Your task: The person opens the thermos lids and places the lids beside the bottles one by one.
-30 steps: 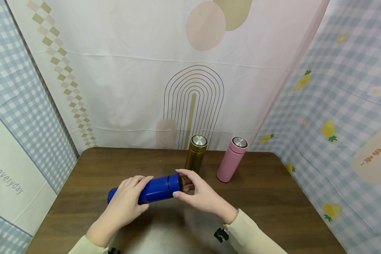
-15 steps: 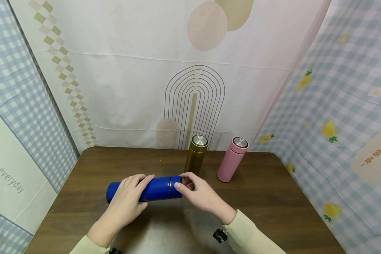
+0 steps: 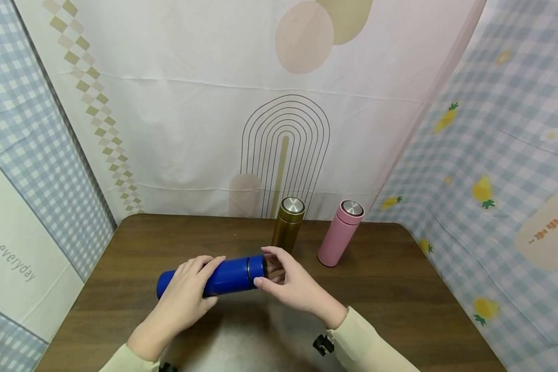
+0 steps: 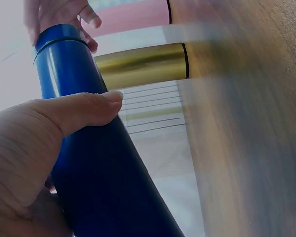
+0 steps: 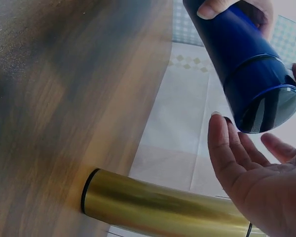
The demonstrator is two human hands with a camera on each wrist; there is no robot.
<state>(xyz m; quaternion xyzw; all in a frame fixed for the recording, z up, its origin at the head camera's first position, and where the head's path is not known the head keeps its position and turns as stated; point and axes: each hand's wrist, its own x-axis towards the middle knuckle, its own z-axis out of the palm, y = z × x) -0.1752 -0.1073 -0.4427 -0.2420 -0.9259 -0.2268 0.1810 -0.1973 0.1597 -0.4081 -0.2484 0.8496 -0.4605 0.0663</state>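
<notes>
A blue cylindrical flask (image 3: 230,276) lies tilted across the front middle of the head view, its lid (image 3: 257,267) toward the right. My left hand (image 3: 184,292) grips the flask's body from above. In the left wrist view the left thumb (image 4: 101,106) presses along its side. My right hand (image 3: 290,281) is at the lid end, its thumb and fingers spread around the lid. The right wrist view shows these fingers (image 5: 222,140) loosely bent, fingertips right at the lid's rim, and the lid's shiny end face (image 5: 269,111) turned toward the palm.
A gold flask (image 3: 287,227) stands upright just behind the right hand. Farther right stands a pink flask (image 3: 338,235), also with a silver-topped lid. Both are on the brown wooden table (image 3: 390,294). Patterned cloth (image 3: 190,129) hangs behind and at both sides.
The right thumb moved up onto the lid half a second ago and is now lower again, with the fingers more spread. The flask's lid end tips slightly upward. The left hand keeps its grip.
</notes>
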